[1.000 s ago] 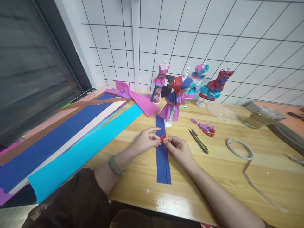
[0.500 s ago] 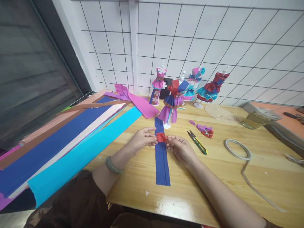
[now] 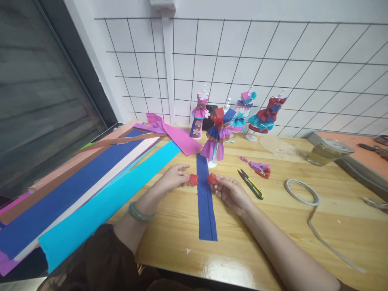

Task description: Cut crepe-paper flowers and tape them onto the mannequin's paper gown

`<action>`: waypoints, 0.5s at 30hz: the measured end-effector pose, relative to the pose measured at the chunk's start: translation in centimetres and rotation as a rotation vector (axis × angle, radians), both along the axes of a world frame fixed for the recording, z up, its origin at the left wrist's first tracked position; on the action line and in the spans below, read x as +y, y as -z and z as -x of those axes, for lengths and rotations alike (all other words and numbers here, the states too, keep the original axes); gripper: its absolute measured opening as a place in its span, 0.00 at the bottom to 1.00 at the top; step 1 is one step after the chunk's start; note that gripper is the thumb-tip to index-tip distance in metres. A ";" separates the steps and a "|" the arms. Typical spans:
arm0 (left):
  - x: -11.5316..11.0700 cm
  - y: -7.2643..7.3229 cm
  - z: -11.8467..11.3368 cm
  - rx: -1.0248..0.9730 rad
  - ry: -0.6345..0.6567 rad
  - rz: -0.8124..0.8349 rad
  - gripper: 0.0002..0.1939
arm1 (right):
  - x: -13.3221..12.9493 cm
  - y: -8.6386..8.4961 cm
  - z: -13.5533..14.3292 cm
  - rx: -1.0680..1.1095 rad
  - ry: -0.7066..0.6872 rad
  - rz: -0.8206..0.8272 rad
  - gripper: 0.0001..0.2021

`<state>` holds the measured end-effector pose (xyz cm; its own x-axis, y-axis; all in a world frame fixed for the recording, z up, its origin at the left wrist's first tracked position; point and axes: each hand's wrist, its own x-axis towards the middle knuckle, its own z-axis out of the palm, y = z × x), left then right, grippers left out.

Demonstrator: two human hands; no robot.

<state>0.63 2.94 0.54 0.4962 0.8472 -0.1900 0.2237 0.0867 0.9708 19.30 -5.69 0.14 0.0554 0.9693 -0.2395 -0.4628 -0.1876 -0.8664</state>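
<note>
Between the thumb and finger of my left hand point(image 3: 175, 176) is a red paper flower point(image 3: 193, 180). A second red paper flower point(image 3: 211, 179) is pinched in my right hand point(image 3: 232, 192). The two flowers are apart, held on either side of a long blue crepe paper strip point(image 3: 205, 210) that lies lengthwise on the table. Just beyond the strip stands a small dress form point(image 3: 216, 139) in a red, blue and purple paper dress. To the right of my right hand lie yellow-and-green thread snips point(image 3: 251, 184).
Long coloured paper sheets point(image 3: 115, 194) cover the left side. Several dressed forms point(image 3: 266, 115) stand along the tiled wall. At right are paper scraps point(image 3: 261, 169), a tape roll point(image 3: 302, 192) with a loose tail, and a lidded cup point(image 3: 329, 152) of liquid.
The red paper, earlier a single piece held by both hands, is now two separate flowers. My left hand has moved left, away from my right. The view has shifted slightly.
</note>
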 end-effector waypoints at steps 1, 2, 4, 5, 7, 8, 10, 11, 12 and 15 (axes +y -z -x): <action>0.1 0.2 0.1 0.044 -0.016 -0.044 0.32 | 0.0 0.0 0.0 0.026 -0.005 -0.001 0.06; 0.2 0.3 0.3 0.097 -0.034 -0.107 0.32 | 0.0 0.0 -0.1 0.054 -0.010 -0.002 0.06; 0.4 0.7 0.6 0.229 -0.075 -0.277 0.30 | 0.0 -0.1 -0.2 0.100 -0.012 -0.004 0.05; 0.5 0.8 0.7 0.297 -0.082 -0.370 0.29 | 0.0 -0.1 -0.2 0.111 -0.013 -0.007 0.05; 0.5 0.9 1.0 0.423 -0.077 -0.524 0.26 | 0.0 -0.1 -0.2 0.107 -0.019 -0.017 0.05; 0.5 0.9 1.1 0.480 -0.066 -0.579 0.25 | 0.0 -0.1 -0.2 0.096 -0.025 -0.023 0.05; 0.5 0.8 1.1 0.584 -0.048 -0.646 0.23 | -0.1 -0.1 -0.2 0.069 -0.034 -0.032 0.06; 0.5 0.7 1.1 0.632 -0.050 -0.668 0.21 | -0.1 -0.2 -0.2 0.059 -0.037 -0.032 0.06; 0.4 0.6 1.1 0.670 -0.061 -0.691 0.20 | -0.1 -0.2 -0.2 0.056 -0.039 -0.031 0.06; 0.3 0.3 0.9 0.691 -0.134 -0.785 0.17 | -0.1 -0.1 -0.2 0.078 -0.032 -0.025 0.06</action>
<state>-0.31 3.25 0.24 0.3822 0.8951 0.2296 0.7850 -0.4456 0.4304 19.48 -5.79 0.28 0.0065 0.9759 -0.2179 -0.5235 -0.1824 -0.8323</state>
